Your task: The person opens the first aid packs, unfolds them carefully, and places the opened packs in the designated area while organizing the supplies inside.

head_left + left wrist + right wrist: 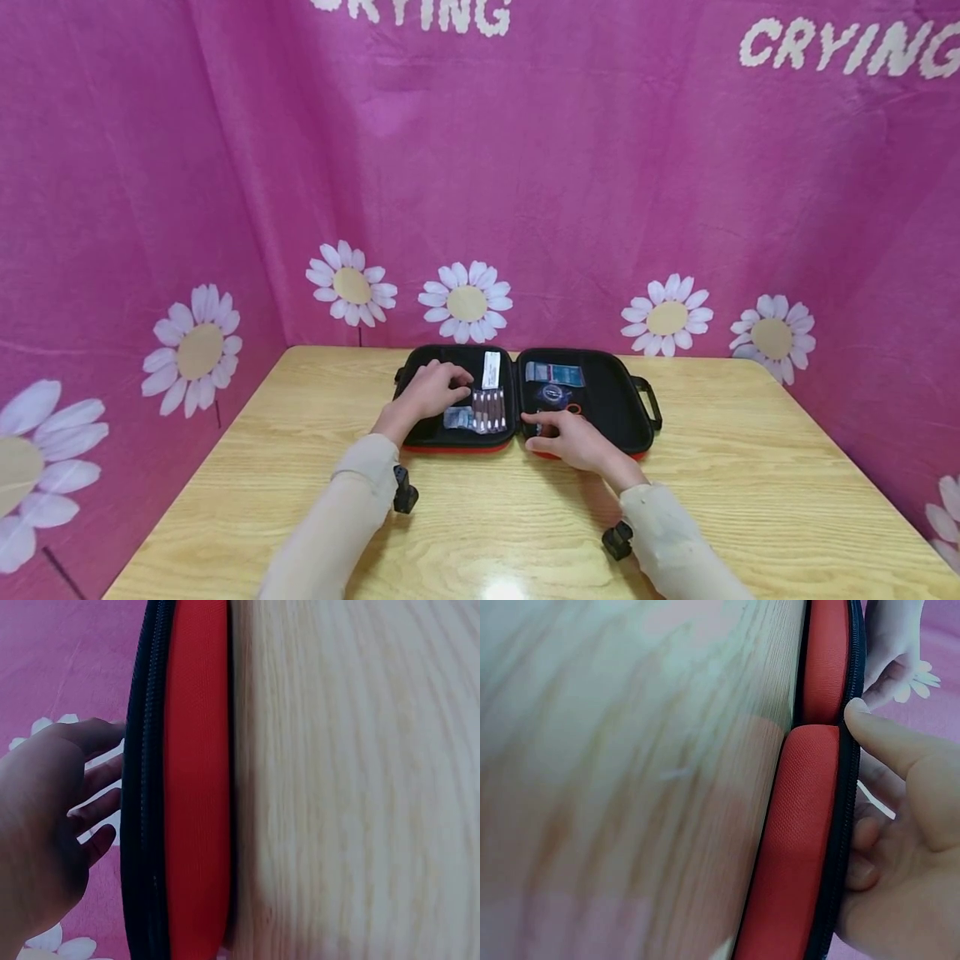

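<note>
A zip case [618,404], red outside and black inside, lies unfolded flat on the table. Over its left half hovers my left hand [431,390], fingers spread and slightly bent, nothing between them. Beside it are a pack of cotton swabs [490,411], a white packet [492,370] and a clear bluish packet [457,417]. My right hand [573,439] is at the near edge of the right half, thumb [881,735] along the zip rim near the hinge, other fingers loosely bent. Close to it lie orange-handled scissors [574,409], partly covered, and a dark packet with a round print [552,394].
A blue packet [555,374] sits at the far side of the right half. The case's carrying handle [652,403] sticks out to the right. Behind the wooden table [465,525] hangs a pink cloth [570,183] with daisies. Small black cameras are on both wrists.
</note>
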Demonstrator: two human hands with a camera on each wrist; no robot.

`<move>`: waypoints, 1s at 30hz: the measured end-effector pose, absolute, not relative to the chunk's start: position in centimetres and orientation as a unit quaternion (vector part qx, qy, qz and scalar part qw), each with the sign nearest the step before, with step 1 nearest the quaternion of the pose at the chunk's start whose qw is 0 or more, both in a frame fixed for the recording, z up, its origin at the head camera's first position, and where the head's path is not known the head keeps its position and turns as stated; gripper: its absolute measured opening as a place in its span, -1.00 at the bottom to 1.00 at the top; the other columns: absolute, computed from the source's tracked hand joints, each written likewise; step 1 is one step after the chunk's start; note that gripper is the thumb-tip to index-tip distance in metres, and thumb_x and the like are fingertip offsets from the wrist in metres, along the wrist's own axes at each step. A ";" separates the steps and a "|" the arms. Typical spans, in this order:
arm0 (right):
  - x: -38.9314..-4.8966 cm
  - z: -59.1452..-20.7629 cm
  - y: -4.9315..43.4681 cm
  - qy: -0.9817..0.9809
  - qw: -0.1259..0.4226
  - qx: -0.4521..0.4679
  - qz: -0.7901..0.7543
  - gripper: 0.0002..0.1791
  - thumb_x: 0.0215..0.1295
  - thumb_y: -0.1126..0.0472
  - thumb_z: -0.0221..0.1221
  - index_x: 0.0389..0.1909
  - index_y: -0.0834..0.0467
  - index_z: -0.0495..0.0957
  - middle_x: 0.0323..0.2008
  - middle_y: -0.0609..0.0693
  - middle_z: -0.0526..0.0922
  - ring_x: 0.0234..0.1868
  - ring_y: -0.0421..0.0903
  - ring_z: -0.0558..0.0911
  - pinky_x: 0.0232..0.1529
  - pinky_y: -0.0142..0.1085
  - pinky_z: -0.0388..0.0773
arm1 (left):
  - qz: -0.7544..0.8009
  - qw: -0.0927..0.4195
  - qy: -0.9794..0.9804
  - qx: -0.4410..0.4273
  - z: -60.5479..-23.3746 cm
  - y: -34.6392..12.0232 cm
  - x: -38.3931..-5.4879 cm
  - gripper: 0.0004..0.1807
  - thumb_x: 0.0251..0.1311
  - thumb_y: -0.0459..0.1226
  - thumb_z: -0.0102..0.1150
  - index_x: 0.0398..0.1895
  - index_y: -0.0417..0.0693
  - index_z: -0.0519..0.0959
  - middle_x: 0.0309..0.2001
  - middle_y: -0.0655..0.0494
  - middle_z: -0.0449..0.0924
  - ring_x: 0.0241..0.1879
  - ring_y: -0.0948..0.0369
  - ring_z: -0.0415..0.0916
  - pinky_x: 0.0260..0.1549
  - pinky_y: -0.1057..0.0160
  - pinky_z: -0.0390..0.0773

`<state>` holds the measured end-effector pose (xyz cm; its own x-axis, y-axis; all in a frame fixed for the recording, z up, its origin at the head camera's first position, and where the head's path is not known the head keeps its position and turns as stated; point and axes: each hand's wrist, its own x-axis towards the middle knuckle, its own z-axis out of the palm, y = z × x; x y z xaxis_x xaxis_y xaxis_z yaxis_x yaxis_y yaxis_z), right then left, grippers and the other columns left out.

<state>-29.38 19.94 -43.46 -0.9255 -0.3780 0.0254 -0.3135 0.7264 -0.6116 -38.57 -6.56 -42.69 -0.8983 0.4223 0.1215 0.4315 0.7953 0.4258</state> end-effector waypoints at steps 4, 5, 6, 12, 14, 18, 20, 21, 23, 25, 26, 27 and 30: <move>-29.4 -43.4 20.0 0.929 0.050 -0.183 -0.319 -0.44 0.32 0.09 0.27 0.33 0.07 0.48 -0.48 -0.12 0.50 -0.49 -0.21 0.38 -0.41 -0.36 0.28 | -0.224 0.000 -0.948 -0.225 -43.0 -5.9 -38.9 -0.68 0.35 -0.12 0.19 0.11 0.05 0.66 -0.04 0.17 0.68 0.02 0.17 0.38 0.19 0.07 0.31; -29.4 -43.4 20.0 0.929 0.051 -0.182 -0.319 -0.44 0.32 0.09 0.27 0.33 0.06 0.48 -0.47 -0.12 0.50 -0.48 -0.21 0.39 -0.40 -0.36 0.29 | -0.222 -0.003 -0.949 -0.225 -43.1 -5.8 -39.0 -0.68 0.35 -0.11 0.19 0.11 0.06 0.65 -0.05 0.18 0.68 0.03 0.18 0.39 0.19 0.07 0.31; -29.4 -43.4 19.9 0.929 0.052 -0.181 -0.319 -0.44 0.32 0.08 0.27 0.33 0.05 0.48 -0.47 -0.12 0.50 -0.47 -0.21 0.39 -0.39 -0.36 0.29 | -0.222 -0.006 -0.948 -0.227 -43.2 -5.7 -39.0 -0.67 0.34 -0.10 0.19 0.11 0.06 0.65 -0.05 0.18 0.68 0.04 0.17 0.39 0.20 0.07 0.31; -29.4 -43.4 19.9 0.926 0.052 -0.182 -0.326 -0.45 0.32 0.09 0.27 0.33 0.06 0.49 -0.49 -0.12 0.48 -0.49 -0.21 0.37 -0.42 -0.37 0.27 | -0.222 -0.021 -0.949 -0.224 -43.5 -5.2 -39.0 -0.62 0.34 -0.06 0.18 0.16 0.07 0.62 -0.02 0.17 0.68 0.09 0.14 0.39 0.22 0.04 0.28; -29.4 -43.4 19.8 0.926 0.053 -0.183 -0.326 -0.45 0.33 0.08 0.26 0.33 0.05 0.49 -0.51 -0.13 0.46 -0.51 -0.22 0.35 -0.44 -0.38 0.26 | -0.216 -0.021 -0.952 -0.216 -43.7 -5.2 -39.0 -0.61 0.33 -0.05 0.18 0.17 0.09 0.61 -0.01 0.18 0.68 0.08 0.15 0.38 0.20 0.04 0.29; -29.4 -43.4 19.8 0.927 0.052 -0.184 -0.323 -0.45 0.32 0.08 0.27 0.33 0.04 0.49 -0.54 -0.14 0.44 -0.55 -0.24 0.32 -0.46 -0.39 0.25 | -0.215 -0.026 -0.955 -0.204 -43.9 -5.2 -39.1 -0.58 0.31 -0.03 0.21 0.19 0.11 0.61 0.01 0.16 0.66 0.06 0.16 0.37 0.17 0.05 0.31; -29.4 -43.4 19.7 0.928 0.050 -0.184 -0.322 -0.45 0.31 0.08 0.28 0.33 0.04 0.50 -0.55 -0.15 0.43 -0.55 -0.24 0.31 -0.46 -0.39 0.24 | -0.218 -0.032 -0.953 -0.206 -43.9 -5.2 -39.1 -0.57 0.28 -0.04 0.25 0.19 0.11 0.60 0.01 0.15 0.66 0.06 0.16 0.37 0.17 0.05 0.31; -29.5 -43.4 19.8 0.928 0.049 -0.183 -0.321 -0.45 0.31 0.08 0.28 0.32 0.04 0.50 -0.55 -0.15 0.43 -0.56 -0.25 0.31 -0.46 -0.39 0.24 | -0.217 -0.033 -0.953 -0.210 -43.9 -5.2 -39.2 -0.56 0.27 -0.05 0.26 0.19 0.11 0.60 0.01 0.15 0.66 0.07 0.15 0.38 0.18 0.05 0.30; -29.5 -43.4 19.8 0.928 0.049 -0.183 -0.320 -0.45 0.31 0.08 0.28 0.32 0.04 0.50 -0.55 -0.15 0.43 -0.56 -0.24 0.31 -0.46 -0.39 0.25 | -0.215 -0.032 -0.952 -0.217 -43.8 -5.1 -39.2 -0.56 0.24 -0.07 0.30 0.19 0.11 0.61 -0.01 0.17 0.67 0.09 0.15 0.40 0.19 0.05 0.29; -29.6 -43.5 19.8 0.929 0.049 -0.182 -0.319 -0.45 0.31 0.08 0.28 0.32 0.03 0.50 -0.55 -0.15 0.43 -0.55 -0.24 0.31 -0.46 -0.39 0.25 | -0.213 -0.029 -0.951 -0.223 -43.8 -5.0 -39.3 -0.55 0.21 -0.10 0.34 0.18 0.09 0.61 -0.04 0.18 0.68 0.08 0.16 0.44 0.20 0.04 0.28; -29.6 -43.5 19.8 0.929 0.049 -0.182 -0.319 -0.45 0.31 0.08 0.28 0.32 0.03 0.50 -0.55 -0.15 0.43 -0.55 -0.24 0.31 -0.46 -0.39 0.25 | -0.216 -0.026 -0.950 -0.226 -43.8 -5.0 -39.4 -0.54 0.20 -0.12 0.36 0.18 0.08 0.61 -0.06 0.18 0.68 0.07 0.16 0.46 0.20 0.03 0.28; -29.6 -43.5 19.8 0.929 0.050 -0.180 -0.319 -0.45 0.31 0.08 0.28 0.32 0.03 0.50 -0.54 -0.15 0.43 -0.55 -0.24 0.31 -0.46 -0.38 0.25 | -0.220 -0.024 -0.948 -0.230 -43.8 -4.9 -39.4 -0.53 0.18 -0.14 0.37 0.19 0.07 0.60 -0.08 0.18 0.68 0.05 0.17 0.48 0.20 0.03 0.29; -29.6 -43.6 19.8 0.929 0.053 -0.175 -0.322 -0.45 0.31 0.08 0.28 0.32 0.03 0.50 -0.54 -0.14 0.44 -0.55 -0.22 0.32 -0.46 -0.38 0.24 | -0.261 -0.027 -0.937 -0.232 -43.5 -4.9 -39.3 -0.48 0.16 -0.22 0.39 0.23 0.00 0.57 -0.10 0.12 0.61 -0.06 0.17 0.50 0.16 0.04 0.38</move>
<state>-29.55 19.84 -43.59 -0.9333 -0.3588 0.0145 -0.2907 0.7314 -0.6169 -39.34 -4.88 -43.52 -0.8913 0.4479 0.0705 0.4199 0.7568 0.5009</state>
